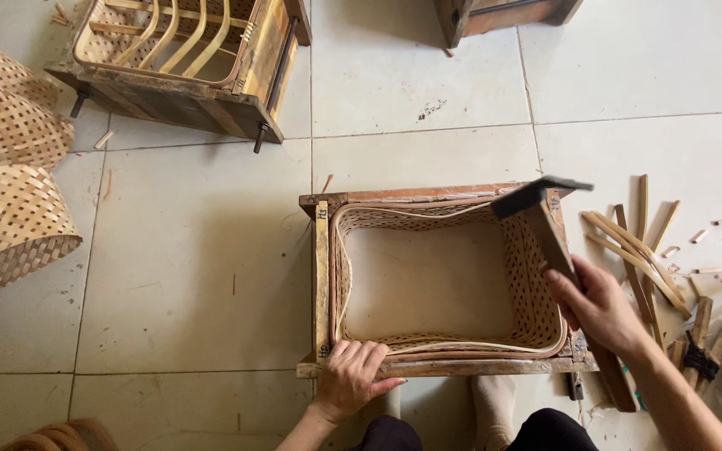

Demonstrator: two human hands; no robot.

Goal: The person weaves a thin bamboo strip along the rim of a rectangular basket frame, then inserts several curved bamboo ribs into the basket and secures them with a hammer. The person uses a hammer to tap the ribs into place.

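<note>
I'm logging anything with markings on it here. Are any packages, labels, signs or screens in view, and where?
No packages, signs or screens.
Two small dark marks on the pale left bar of the wooden frame, one near each end, too small to make out; no stuck-on label shows.

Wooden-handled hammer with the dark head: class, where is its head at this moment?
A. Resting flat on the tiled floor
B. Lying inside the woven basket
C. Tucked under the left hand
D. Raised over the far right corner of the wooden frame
D: the right hand holds the wooden-handled hammer with its head up above the far right corner of the rectangular wooden frame.
</note>
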